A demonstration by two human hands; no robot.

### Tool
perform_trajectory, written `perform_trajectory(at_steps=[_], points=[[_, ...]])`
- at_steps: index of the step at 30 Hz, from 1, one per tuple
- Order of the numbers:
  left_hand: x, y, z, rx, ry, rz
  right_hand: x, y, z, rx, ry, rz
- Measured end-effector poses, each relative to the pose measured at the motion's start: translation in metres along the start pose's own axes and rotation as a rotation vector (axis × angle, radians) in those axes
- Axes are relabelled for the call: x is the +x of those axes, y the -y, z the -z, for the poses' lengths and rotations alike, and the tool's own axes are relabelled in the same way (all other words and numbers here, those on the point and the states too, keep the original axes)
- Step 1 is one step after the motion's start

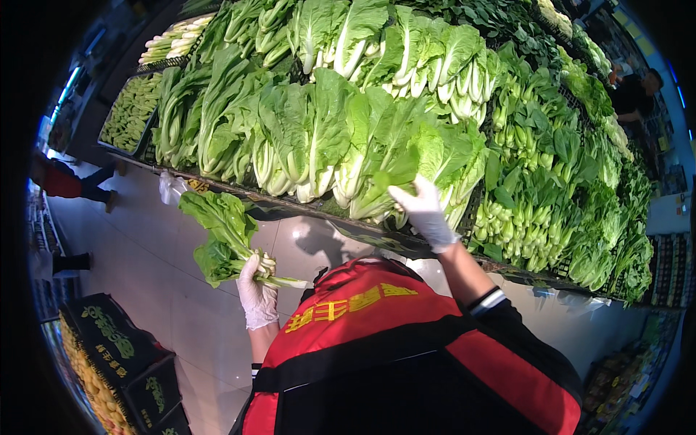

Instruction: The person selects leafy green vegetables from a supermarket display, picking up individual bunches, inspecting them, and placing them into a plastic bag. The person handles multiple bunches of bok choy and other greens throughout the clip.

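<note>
My left hand (258, 291), in a white glove, grips a bunch of leafy greens (225, 234) by its pale stalks. The bunch is over the floor, in front of the display, its leaves pointing up and left. My right hand (425, 212), gloved too, reaches into the front row of long-leaved lettuce (321, 136). Between its thumb and fingers is a loose green leaf (401, 167); the fingertips are partly hidden by it. Pale lettuce bases (310, 190) line the front edge near this hand.
Bok choy (527, 217) fills the right of the display; white-stemmed greens (462, 89) lie behind. A tray of green pods (130, 111) stands at left. A plastic bag (173, 187) hangs from the front edge. Dark boxes (111, 340) are lower left. People (70, 179) (636, 95) appear at both sides.
</note>
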State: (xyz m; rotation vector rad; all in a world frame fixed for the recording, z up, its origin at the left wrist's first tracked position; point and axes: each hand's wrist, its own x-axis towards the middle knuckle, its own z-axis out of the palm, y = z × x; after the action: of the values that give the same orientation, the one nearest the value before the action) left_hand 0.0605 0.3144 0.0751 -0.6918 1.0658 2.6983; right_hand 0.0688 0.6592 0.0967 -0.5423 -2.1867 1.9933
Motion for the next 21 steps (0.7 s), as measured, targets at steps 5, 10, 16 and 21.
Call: perform_trajectory(at_steps=[5, 10, 16, 21], points=[[0.004, -0.004, 0.007, 0.025, 0.008, 0.002, 0.033, 0.081, 0.046, -0.292, 0.010, 0.021], [0.007, -0.007, 0.007, 0.019, -0.009, 0.007, 0.076, 0.079, 0.044, -0.914, -0.418, 0.555], [0.007, -0.009, 0.011, 0.006, 0.039, 0.049, 0.060, 0.008, -0.035, -0.653, -0.079, 0.106], [0.009, -0.011, 0.015, 0.044, 0.052, 0.057, 0.068, -0.032, -0.063, -0.734, -0.151, 0.076]])
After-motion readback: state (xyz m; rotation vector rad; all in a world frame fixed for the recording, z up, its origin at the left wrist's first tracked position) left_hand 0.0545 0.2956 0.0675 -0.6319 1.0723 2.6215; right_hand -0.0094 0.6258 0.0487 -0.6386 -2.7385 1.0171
